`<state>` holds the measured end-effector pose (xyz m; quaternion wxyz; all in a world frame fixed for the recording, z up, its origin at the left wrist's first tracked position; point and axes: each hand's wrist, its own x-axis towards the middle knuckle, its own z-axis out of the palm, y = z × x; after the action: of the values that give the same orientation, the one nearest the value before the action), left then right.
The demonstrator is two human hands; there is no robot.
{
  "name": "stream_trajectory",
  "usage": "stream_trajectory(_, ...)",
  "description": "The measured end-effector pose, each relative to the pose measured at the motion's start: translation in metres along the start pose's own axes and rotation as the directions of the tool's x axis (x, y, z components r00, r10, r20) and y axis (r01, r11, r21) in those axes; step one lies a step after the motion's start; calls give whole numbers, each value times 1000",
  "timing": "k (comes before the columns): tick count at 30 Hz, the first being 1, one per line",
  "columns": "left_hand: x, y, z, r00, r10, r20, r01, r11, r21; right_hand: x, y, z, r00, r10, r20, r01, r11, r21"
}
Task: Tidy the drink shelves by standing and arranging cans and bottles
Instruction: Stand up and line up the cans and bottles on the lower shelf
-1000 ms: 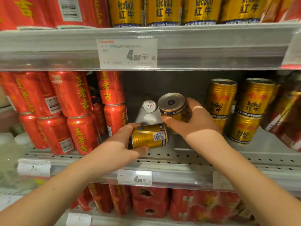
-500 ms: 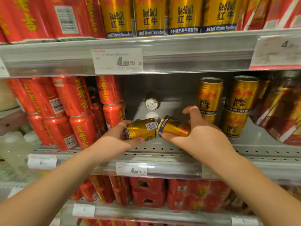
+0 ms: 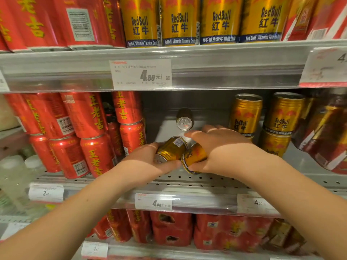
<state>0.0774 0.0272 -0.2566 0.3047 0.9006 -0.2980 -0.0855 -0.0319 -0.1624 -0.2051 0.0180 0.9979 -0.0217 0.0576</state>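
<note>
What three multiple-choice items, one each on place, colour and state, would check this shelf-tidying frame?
1. Where is the lone can whose lid faces the camera?
A. top shelf
B. back of the middle shelf
C. bottom shelf

2. What colour are the cans gripped by the left hand and right hand?
A. red
B. green
C. gold

3. How are those two cans placed?
A. tilted, held in the hands
B. upright on the shelf
C. lying loose, untouched

1 B: it lies beyond the hands, near the back wall.
2 C: the left-hand can and right-hand can are both gold.
3 A: fingers curl round each, and neither stands upright.
</note>
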Motion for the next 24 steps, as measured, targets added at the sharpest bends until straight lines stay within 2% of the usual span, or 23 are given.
stream_trajectory(4,-1,-6,9,991,-108,-80,85,965,-247,9,1,1,997,-66,-28,66,998,-11)
stream_trajectory(9,-3,-8,15,974,-150,-168,52,877,-478,20,-4,8,982,-171,-78,169,985,-22)
stream_trajectory(12,-4,-9,9,946,-170,-277,13,871,-491,22,-7,18,976,-195,-101,198,980,30)
stream_trajectory(14,-5,-10,6,948,-167,-272,-11,834,-551,17,-5,26,972,-187,-145,202,974,98)
stream_trajectory(16,-7,-10,7,960,-142,-241,-41,780,-624,11,-4,34,968,-106,-226,153,968,200)
stream_trajectory(18,-9,-8,9,964,-98,-247,-88,760,-644,6,-6,45,962,96,-254,5,929,370)
stream_trajectory(21,-11,-4,10,958,-49,-283,-150,755,-639,6,-11,62,929,341,-144,-173,744,645)
stream_trajectory(24,-14,1,4,945,-39,-324,-187,749,-636,10,-11,71,915,401,-52,-207,574,792)
